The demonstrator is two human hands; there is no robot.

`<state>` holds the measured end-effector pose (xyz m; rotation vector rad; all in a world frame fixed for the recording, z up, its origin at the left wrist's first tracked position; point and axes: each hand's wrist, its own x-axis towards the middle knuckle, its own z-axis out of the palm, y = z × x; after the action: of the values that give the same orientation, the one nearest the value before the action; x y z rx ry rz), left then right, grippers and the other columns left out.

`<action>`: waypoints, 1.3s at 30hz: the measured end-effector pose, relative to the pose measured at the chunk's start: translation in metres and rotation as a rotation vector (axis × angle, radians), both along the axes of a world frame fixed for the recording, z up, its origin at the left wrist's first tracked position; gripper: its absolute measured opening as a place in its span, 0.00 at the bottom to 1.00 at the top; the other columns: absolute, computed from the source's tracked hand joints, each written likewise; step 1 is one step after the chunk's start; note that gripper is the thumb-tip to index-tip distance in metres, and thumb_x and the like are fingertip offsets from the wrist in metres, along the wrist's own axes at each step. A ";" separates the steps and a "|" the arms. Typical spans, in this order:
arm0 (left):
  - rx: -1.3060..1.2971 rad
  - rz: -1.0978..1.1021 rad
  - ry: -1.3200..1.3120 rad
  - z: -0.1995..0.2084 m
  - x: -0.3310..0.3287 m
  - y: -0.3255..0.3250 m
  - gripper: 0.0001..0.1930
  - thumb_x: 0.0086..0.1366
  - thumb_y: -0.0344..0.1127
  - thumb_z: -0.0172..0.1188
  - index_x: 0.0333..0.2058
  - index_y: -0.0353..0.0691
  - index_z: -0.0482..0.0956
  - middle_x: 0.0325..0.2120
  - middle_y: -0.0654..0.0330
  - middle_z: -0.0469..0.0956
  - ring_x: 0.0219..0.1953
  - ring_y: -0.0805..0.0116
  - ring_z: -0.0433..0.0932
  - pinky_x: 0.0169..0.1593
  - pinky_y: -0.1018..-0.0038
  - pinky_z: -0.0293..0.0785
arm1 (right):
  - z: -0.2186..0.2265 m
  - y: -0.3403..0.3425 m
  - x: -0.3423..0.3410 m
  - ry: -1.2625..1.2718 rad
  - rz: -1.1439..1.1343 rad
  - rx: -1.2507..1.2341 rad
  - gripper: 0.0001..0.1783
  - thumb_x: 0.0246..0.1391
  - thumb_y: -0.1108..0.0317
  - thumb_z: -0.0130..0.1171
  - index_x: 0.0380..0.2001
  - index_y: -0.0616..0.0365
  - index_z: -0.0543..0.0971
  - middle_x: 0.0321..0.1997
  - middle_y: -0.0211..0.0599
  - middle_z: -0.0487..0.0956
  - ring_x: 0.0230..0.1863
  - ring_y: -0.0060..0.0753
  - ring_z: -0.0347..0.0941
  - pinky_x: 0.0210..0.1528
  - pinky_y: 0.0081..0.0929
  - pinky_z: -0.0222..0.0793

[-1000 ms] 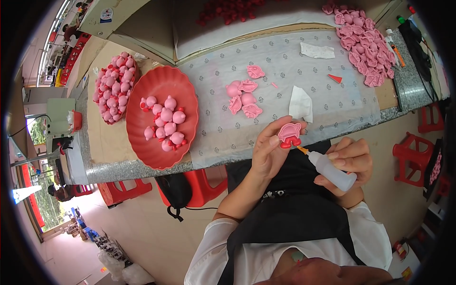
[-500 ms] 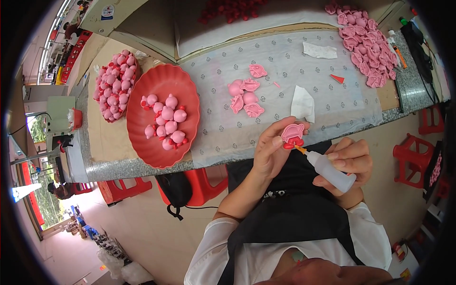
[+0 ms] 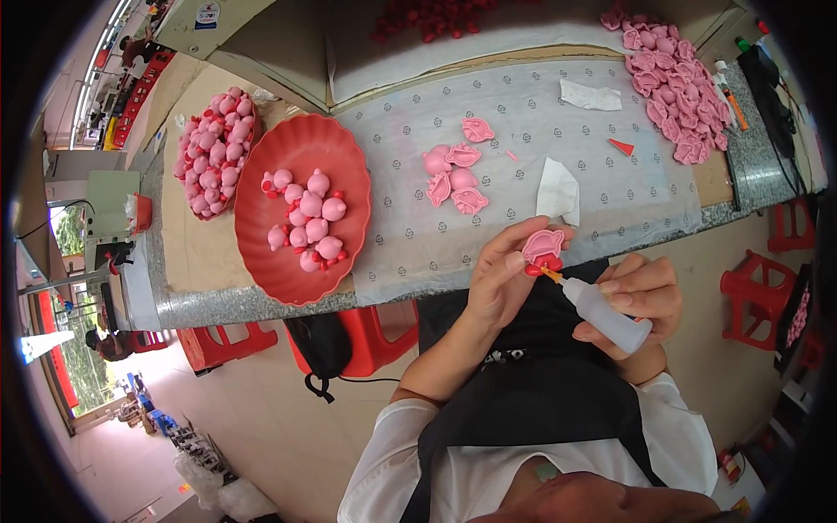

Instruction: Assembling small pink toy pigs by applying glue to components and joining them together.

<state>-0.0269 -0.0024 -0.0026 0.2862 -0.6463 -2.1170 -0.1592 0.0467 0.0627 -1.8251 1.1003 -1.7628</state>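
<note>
Between the thumb and fingers of my left hand point(image 3: 499, 277) is a small toy piece, made of a pink hollow shell point(image 3: 545, 245) with a glossy red part point(image 3: 542, 265) below it. My right hand point(image 3: 647, 296) grips a translucent white squeeze bottle point(image 3: 606, 315), tilted so that its narrow orange nozzle point(image 3: 552, 275) meets the red part. Whether any liquid comes out is too small to tell. Beyond my hands, several pink shells point(image 3: 471, 201) and round pink pieces point(image 3: 464, 179) lie on the printed sheet point(image 3: 418, 235).
A red scalloped plate point(image 3: 261, 253) holds pink-and-red toy pieces, beside a fuller heap point(image 3: 212, 152) at left. Pink shells point(image 3: 678, 96) are piled at far right. White paper scraps point(image 3: 558, 190) and a red cone-shaped cap point(image 3: 622, 147) lie between. Red stools point(image 3: 757, 292) stand beyond the table edge.
The view has shifted slightly. The toy piece is turned a little in my left hand, while the bottle's nozzle stays against its red part.
</note>
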 end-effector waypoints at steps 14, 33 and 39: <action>-0.008 0.001 0.015 -0.001 -0.001 0.000 0.24 0.51 0.40 0.50 0.46 0.36 0.62 0.42 0.46 0.66 0.47 0.56 0.65 0.52 0.62 0.56 | -0.002 -0.002 0.000 0.021 -0.026 -0.033 0.24 0.26 0.68 0.68 0.28 0.54 0.65 0.28 0.33 0.65 0.21 0.21 0.61 0.22 0.15 0.63; 0.019 -0.002 0.022 -0.003 -0.002 0.002 0.24 0.51 0.40 0.50 0.47 0.38 0.63 0.42 0.45 0.65 0.45 0.55 0.65 0.52 0.62 0.55 | -0.002 -0.001 -0.012 -0.061 -0.096 -0.038 0.24 0.28 0.69 0.67 0.28 0.55 0.64 0.28 0.35 0.65 0.21 0.22 0.63 0.20 0.15 0.65; 0.011 0.144 0.170 -0.013 0.011 -0.010 0.23 0.52 0.40 0.49 0.47 0.37 0.63 0.42 0.45 0.66 0.44 0.58 0.65 0.51 0.64 0.54 | -0.021 0.003 -0.062 -0.433 -0.194 0.030 0.20 0.29 0.80 0.60 0.28 0.59 0.63 0.31 0.39 0.66 0.31 0.30 0.68 0.24 0.22 0.72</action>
<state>-0.0154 -0.0120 -0.0151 0.1513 -0.4998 -1.9819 -0.2212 0.0496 0.0416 -1.2634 1.1411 -2.1070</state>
